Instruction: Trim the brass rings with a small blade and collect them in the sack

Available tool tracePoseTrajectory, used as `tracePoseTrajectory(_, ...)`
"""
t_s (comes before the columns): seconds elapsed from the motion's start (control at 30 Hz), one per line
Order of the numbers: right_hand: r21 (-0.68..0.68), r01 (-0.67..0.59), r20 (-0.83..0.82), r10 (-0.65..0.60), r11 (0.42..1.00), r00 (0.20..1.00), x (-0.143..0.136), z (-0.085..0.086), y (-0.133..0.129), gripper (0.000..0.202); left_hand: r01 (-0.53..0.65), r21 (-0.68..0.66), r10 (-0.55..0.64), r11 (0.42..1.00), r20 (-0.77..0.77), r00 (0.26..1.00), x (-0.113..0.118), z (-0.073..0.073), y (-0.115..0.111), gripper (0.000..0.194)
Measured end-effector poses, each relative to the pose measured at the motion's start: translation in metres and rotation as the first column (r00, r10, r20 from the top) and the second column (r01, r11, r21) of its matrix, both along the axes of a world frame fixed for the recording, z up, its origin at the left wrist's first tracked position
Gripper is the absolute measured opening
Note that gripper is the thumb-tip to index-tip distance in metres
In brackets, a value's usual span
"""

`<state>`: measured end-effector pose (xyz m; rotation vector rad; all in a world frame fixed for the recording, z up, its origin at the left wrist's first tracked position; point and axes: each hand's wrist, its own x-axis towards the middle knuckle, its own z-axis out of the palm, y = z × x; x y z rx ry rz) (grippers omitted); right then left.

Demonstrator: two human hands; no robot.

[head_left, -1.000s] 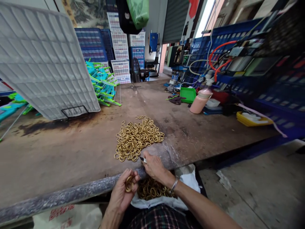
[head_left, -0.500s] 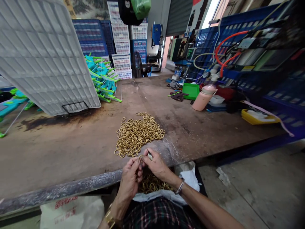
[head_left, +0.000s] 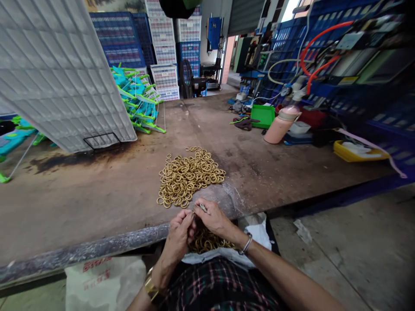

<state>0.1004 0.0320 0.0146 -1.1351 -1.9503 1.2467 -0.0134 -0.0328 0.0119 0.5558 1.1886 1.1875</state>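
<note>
Brass-coloured rings [head_left: 188,177] lie in a heap on the brown table [head_left: 129,194], close to its front edge. Just in front of the heap my hands meet at the fingertips. My left hand [head_left: 180,231] is closed in a pinch; what it holds is mostly hidden by the fingers. My right hand [head_left: 212,218] is closed around a small metal tool [head_left: 203,207] that shows between thumb and forefinger. Below both hands, an open white bag [head_left: 259,235] on my lap holds more rings [head_left: 207,242].
A ribbed pale panel [head_left: 71,73] leans at the left, beside green and turquoise plastic frames [head_left: 139,99]. On the right are a pink bottle [head_left: 281,126], a green tray [head_left: 263,115], a yellow tray [head_left: 356,152] and a machine with red hoses [head_left: 306,52].
The ring that showed between my fingertips is now barely visible. My hands stay together at the table's edge, and the view has tilted slightly downward.
</note>
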Motion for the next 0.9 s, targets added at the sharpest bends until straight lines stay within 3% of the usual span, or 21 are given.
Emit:
tracePoseTrajectory(0.17, 0.058, 0.034, 0.093, -0.040, 0.998, 0.995, 0.004, -0.006, 0.001, 0.022, -0.028, 0.024, 0.028, 0.999, 0.009, 1.000, -0.001, 0.001, -0.002, 0.033)
tracePoseTrajectory(0.37, 0.239, -0.202, 0.426, 0.085, 0.950, 0.901, 0.009, -0.013, -0.008, 0.013, -0.015, 0.074, 0.021, 0.997, -0.072, 0.997, -0.002, -0.006, -0.004, 0.032)
tracePoseTrajectory(0.77, 0.164, -0.320, 0.624, 0.154, 0.933, 0.767, 0.005, -0.010, -0.007, 0.022, 0.010, 0.116, 0.013, 0.993, -0.199, 0.980, -0.003, -0.010, -0.008, 0.036)
tracePoseTrajectory(0.9, 0.213, -0.291, 0.646, 0.089, 0.933, 0.758, 0.002, -0.010, -0.003, 0.022, 0.014, 0.108, 0.005, 0.994, -0.167, 0.986, -0.004, -0.008, -0.013, 0.035)
